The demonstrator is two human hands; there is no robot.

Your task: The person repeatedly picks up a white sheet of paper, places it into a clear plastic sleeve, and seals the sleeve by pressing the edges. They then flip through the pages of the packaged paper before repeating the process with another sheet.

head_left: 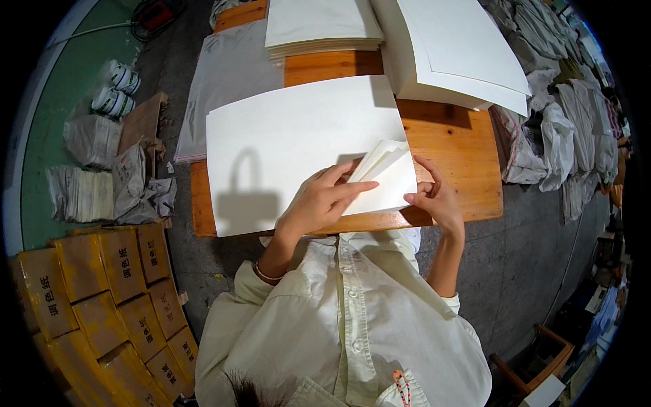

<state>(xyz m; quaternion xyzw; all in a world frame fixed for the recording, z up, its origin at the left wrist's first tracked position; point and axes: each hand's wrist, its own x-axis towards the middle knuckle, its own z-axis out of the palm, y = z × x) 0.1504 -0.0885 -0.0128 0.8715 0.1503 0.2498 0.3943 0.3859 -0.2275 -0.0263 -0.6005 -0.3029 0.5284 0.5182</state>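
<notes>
A stack of large white paper sheets (271,136) lies on the wooden table in front of me. At its near right corner, a few sheets are lifted and bent back into a loose fan (381,157). My left hand (324,198) rests over the stack, its fingers closed against the bent-back sheets. Beside that corner, my right hand (439,203) has its thumb on the paper's right edge and its fingers curled around it; the index finger sticks up. How many sheets each hand holds is hidden.
The orange wooden table (447,156) also bears a paper pile (325,27) at the back, clear plastic bags (230,81) at left and a tall white stack (461,47) at back right. Taped cartons (122,298) stand lower left; wrapped bundles (576,129) lie right.
</notes>
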